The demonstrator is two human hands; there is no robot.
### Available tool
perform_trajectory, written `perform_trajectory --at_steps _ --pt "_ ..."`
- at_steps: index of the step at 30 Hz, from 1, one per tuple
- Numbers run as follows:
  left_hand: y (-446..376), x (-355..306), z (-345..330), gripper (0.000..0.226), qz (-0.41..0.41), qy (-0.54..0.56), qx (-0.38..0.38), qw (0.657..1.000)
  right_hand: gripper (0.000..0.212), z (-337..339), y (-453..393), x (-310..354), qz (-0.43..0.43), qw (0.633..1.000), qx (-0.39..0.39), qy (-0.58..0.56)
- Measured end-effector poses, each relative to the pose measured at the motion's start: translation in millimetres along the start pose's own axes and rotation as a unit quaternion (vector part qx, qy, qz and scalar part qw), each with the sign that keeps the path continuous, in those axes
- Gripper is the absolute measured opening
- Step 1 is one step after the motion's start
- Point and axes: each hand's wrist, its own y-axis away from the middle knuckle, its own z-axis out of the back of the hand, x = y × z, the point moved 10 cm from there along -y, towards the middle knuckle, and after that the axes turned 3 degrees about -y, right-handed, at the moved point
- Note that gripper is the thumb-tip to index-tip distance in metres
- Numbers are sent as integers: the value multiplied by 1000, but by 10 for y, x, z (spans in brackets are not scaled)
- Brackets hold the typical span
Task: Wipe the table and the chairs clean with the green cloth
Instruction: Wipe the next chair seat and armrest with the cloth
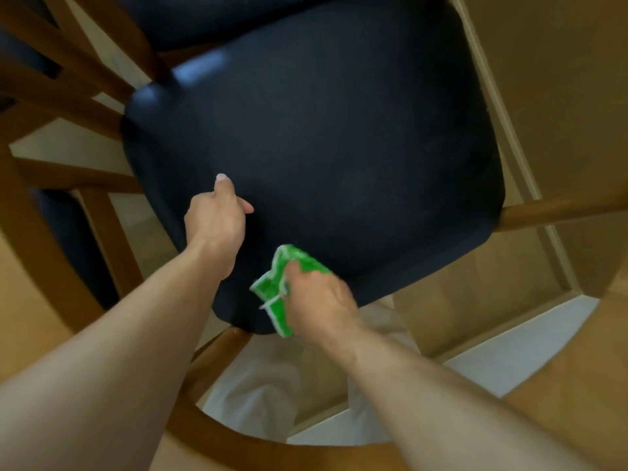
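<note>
A chair with a dark navy padded seat [323, 137] and a brown wooden frame fills the view from above. My right hand [319, 300] grips the crumpled green cloth [277, 290] and holds it against the seat's near edge. My left hand [215, 219] lies on the seat's near left part, fingers curled and thumb raised, with nothing visible in it. The curved wooden backrest rail [217, 433] runs under my forearms at the bottom.
A second dark cushion [210, 15] and wooden rails [61, 86] of another chair stand at the top left. A wooden leg [557, 209] sticks out to the right. Pale fabric [272, 385] hangs below the seat. Light wood flooring surrounds the chair.
</note>
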Motion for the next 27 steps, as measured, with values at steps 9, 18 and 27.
perform_trajectory --at_steps 9,18,27 --pt "86 -40 -208 59 -10 -32 2 999 15 262 -94 -176 -12 998 -60 -31" --pt "313 -522 -878 30 -65 -105 125 984 32 2020 -116 -2514 -350 880 -297 -119" --pt "313 -1041 -1397 40 -136 -175 163 961 19 1311 453 -2427 -473 786 -307 -252"
